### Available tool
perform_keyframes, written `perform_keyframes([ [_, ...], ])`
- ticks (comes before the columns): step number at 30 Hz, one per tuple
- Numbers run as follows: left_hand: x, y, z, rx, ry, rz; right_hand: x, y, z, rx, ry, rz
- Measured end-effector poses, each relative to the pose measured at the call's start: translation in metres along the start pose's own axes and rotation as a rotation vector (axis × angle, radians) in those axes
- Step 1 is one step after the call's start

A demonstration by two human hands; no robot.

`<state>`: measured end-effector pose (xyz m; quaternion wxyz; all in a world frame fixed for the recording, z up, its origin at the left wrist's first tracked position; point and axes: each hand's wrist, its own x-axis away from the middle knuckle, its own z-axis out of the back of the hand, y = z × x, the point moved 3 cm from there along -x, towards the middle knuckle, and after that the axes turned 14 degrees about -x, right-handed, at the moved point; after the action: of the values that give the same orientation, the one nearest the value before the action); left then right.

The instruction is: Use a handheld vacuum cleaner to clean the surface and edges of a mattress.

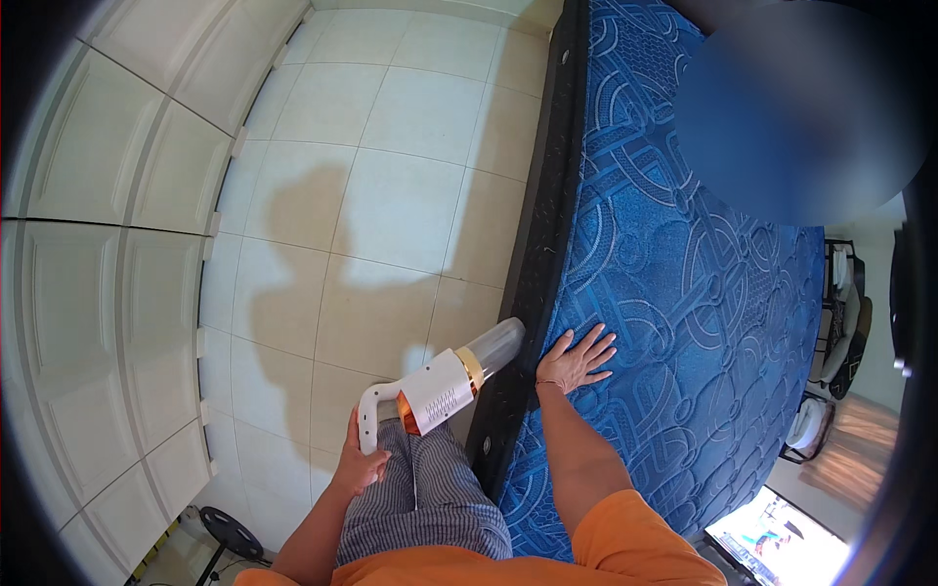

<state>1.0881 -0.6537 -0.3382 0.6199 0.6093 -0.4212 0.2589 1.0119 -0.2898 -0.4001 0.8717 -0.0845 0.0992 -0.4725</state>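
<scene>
My left hand is wrapped around the handle of a white handheld vacuum cleaner. The vacuum has a gold ring, copper-coloured trim and a clear plastic dust cup. It is held in front of my legs, and its clear end reaches the black side of the bed, though contact cannot be told. Palm down, my right hand rests with spread fingers on a blue patterned mattress, near its edge. A thin band circles that wrist.
White panelled cabinets line the left side above a tiled floor. The mattress's black side band runs along my right. A lit screen stands beyond the bed. A black round-topped object is low left. Blurring hides the upper right.
</scene>
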Motion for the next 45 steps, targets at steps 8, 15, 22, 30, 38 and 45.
perform_keyframes([
  [8, -0.095, 0.075, -0.031, -0.148, 0.110, -0.186, 0.001, -0.003, -0.003, 0.019, 0.004, 0.009],
  [15, -0.070, 0.053, -0.030, -0.070, 0.068, -0.180, 0.000, -0.001, -0.002, -0.002, 0.001, -0.003],
  [22, -0.029, 0.010, -0.016, -0.027, 0.017, 0.042, 0.000, 0.003, -0.002, 0.022, -0.007, -0.008],
  [30, -0.149, 0.099, -0.041, -0.251, 0.140, -0.269, 0.000, 0.001, -0.001, 0.009, -0.008, -0.005],
  [38, -0.097, 0.055, -0.033, -0.165, 0.110, -0.198, 0.000, 0.002, -0.003, 0.020, -0.015, -0.010],
  [45, -0.023, -0.015, -0.008, -0.040, 0.048, 0.030, -0.001, 0.003, -0.003, 0.003, -0.009, -0.008],
])
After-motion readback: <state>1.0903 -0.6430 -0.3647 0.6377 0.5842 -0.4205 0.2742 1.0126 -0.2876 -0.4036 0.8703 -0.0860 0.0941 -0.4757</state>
